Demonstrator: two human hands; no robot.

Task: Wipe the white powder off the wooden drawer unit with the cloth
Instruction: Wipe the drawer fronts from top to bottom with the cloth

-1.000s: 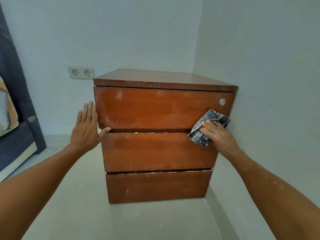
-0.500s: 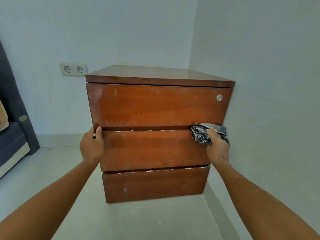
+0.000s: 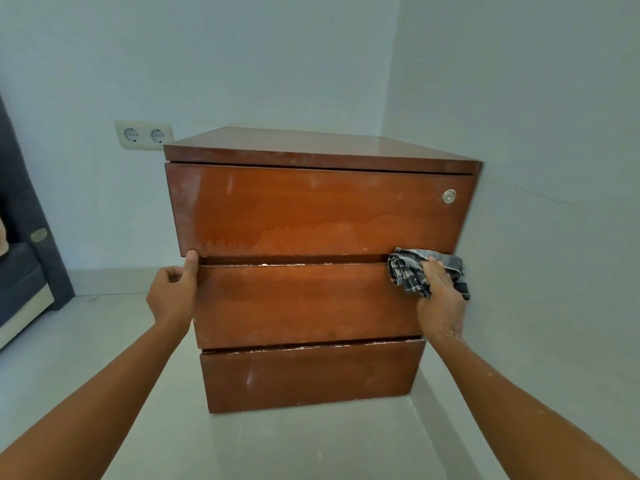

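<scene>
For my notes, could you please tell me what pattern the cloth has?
The cloth is a grey and dark checked weave, seen in the head view.

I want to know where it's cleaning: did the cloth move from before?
Yes. The cloth slid down from beside the round lock to the gap under the top drawer.

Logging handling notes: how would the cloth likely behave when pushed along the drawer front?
The cloth, bunched in the right hand, looks soft and floppy, so it probably deforms and drags rather than slides stiffly. It seems light; loose folds may trail.
</scene>
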